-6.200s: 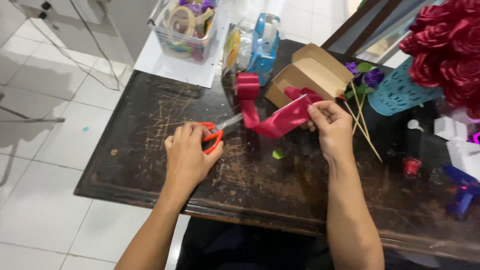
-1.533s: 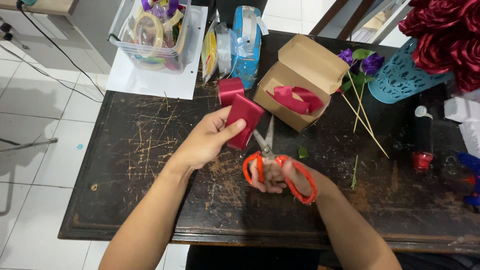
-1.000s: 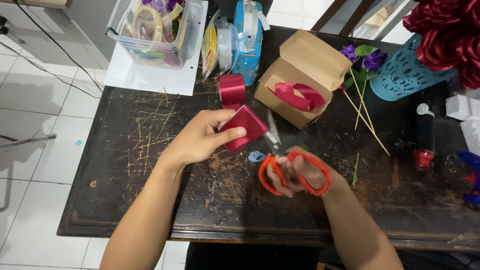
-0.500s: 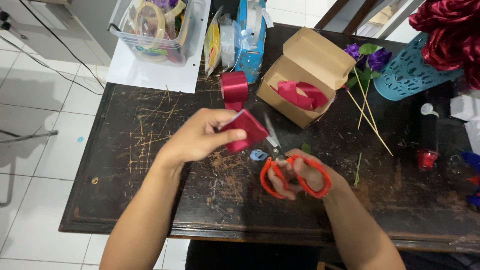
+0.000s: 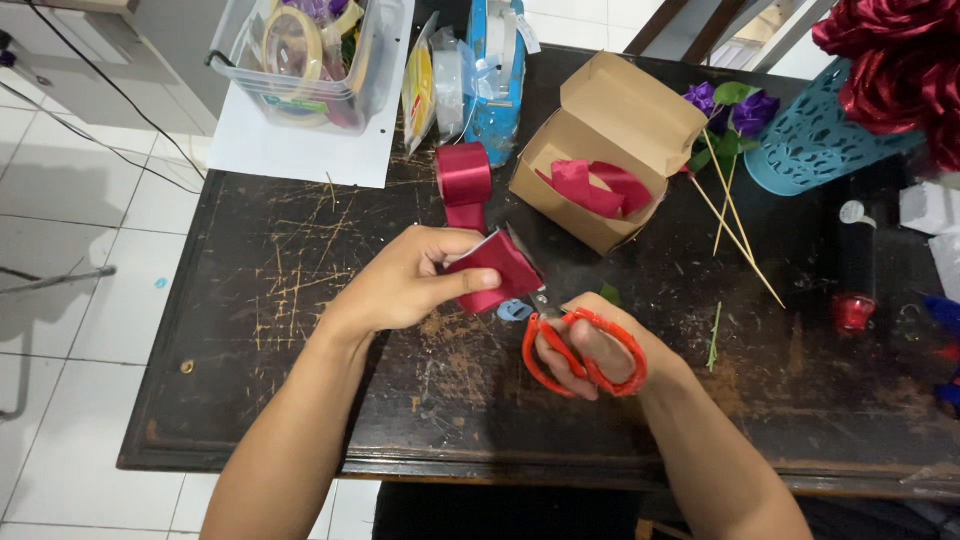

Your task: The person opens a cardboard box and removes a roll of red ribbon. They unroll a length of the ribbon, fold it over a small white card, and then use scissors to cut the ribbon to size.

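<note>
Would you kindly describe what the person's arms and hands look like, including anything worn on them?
Both forearms are bare, with no sleeves in view. The left hand and right hand wear no gloves, and no rings, watch or bracelets are visible on the wrists or fingers.

One head-worn view, looking steeply down.
It sits close above the dark bench (image 5: pixel 300 400) (no second view shares it).

We cannot see the scissors' blades (image 5: pixel 527 262) fully; the folded red ribbon (image 5: pixel 495 270) covers them. The red flower bunch (image 5: pixel 895 65) and clear plastic bin (image 5: pixel 300 50) are cut off by the top edge.
</note>
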